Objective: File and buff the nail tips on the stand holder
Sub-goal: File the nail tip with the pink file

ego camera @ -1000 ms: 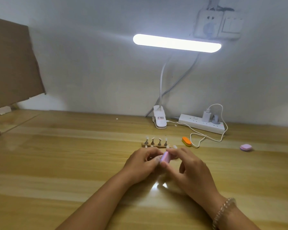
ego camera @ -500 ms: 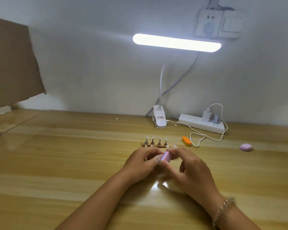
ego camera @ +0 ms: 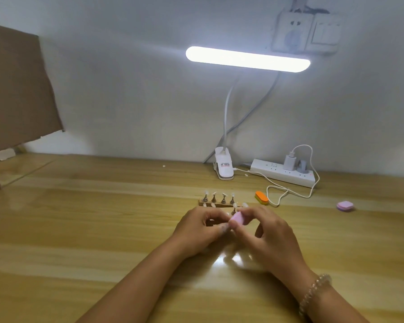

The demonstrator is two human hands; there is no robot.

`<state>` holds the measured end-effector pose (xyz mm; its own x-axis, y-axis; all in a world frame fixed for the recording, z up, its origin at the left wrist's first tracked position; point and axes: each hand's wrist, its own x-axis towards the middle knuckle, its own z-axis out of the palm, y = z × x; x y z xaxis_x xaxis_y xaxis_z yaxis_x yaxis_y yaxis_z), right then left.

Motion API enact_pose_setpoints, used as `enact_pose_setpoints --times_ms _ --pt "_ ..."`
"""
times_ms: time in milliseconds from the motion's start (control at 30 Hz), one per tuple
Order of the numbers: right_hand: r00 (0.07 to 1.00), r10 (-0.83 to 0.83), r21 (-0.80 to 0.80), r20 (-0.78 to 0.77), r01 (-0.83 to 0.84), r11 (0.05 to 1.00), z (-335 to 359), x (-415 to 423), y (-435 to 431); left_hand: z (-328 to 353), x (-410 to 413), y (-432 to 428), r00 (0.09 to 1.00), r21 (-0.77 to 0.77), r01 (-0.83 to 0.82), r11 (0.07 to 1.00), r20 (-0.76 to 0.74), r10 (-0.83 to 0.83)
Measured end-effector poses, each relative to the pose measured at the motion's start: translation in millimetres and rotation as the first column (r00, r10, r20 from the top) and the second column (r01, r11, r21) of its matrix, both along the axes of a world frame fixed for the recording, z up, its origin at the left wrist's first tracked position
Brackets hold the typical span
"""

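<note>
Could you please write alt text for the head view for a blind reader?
Over a wooden table, the right hand pinches a pink buffer beside the curled left hand, in front of a stand of nail tips. Behind lie an orange buffer, a power strip and a lit lamp.

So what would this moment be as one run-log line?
right hand: pinches pink buffer block | left hand: curled beside it, hold unclear | stand holder: behind hands
</note>
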<state>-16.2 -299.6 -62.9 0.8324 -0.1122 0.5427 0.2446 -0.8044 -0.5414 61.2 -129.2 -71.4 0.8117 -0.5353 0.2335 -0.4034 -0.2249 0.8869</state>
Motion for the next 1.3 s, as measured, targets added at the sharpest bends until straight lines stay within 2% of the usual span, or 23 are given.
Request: enact_pose_setpoints --times_ms 67,167,300,433,567,700,800,933,1033,1133,1300 --pt "0.999 0.042 0.008 -0.011 -0.042 0.999 0.2 -1.0 3.2 0.6 -0.1 -0.5 1.000 0.012 0.004 1.000 0.012 -0.004" --pt "0.999 -0.047 0.034 -0.008 0.047 0.998 1.6 2.9 -2.0 0.1 -0.6 -1.8 1.000 0.020 -0.018 1.000 0.008 0.018" --pt "1.000 0.000 -0.060 -0.020 -0.001 0.998 -0.3 -0.9 3.0 0.9 -1.4 -0.3 1.000 0.018 -0.005 1.000 0.003 0.004" --pt "0.997 -0.076 0.002 -0.018 0.076 0.997 1.4 2.8 -2.8 1.5 -2.7 -0.9 1.000 0.017 -0.023 1.000 -0.020 0.023" --pt "1.000 0.009 -0.037 -0.021 -0.010 0.999 0.6 -0.5 3.8 3.4 -2.9 -0.2 1.000 0.013 -0.002 1.000 -0.013 0.002" --pt "0.996 -0.079 -0.015 -0.029 0.079 0.997 2.2 1.8 -1.7 2.3 -3.3 -0.4 0.999 0.015 -0.028 0.999 -0.031 0.029" --pt "0.999 -0.012 -0.019 -0.035 0.011 1.000 1.8 -1.2 2.2 3.5 -3.5 -0.5 1.000 0.009 -0.011 1.000 -0.022 0.011" --pt "0.997 -0.075 -0.024 -0.031 0.075 0.997 2.3 0.7 -0.4 1.0 -1.5 -0.4 0.999 0.022 -0.029 0.999 -0.022 0.029" --pt "0.998 0.039 0.014 -0.049 -0.039 0.999 2.6 -0.9 1.5 1.0 -0.6 1.0 0.999 0.047 0.010 0.999 0.033 -0.011" --pt "1.000 0.017 0.104 -0.016 -0.015 0.994 3.4 2.6 -2.7 0.4 0.5 -0.2 1.000 0.021 0.018 1.000 0.016 -0.019" --pt "0.998 0.066 0.003 -0.003 -0.066 0.998 1.2 -1.8 4.7 -2.0 3.3 0.5 1.000 0.025 0.013 1.000 0.024 -0.014"
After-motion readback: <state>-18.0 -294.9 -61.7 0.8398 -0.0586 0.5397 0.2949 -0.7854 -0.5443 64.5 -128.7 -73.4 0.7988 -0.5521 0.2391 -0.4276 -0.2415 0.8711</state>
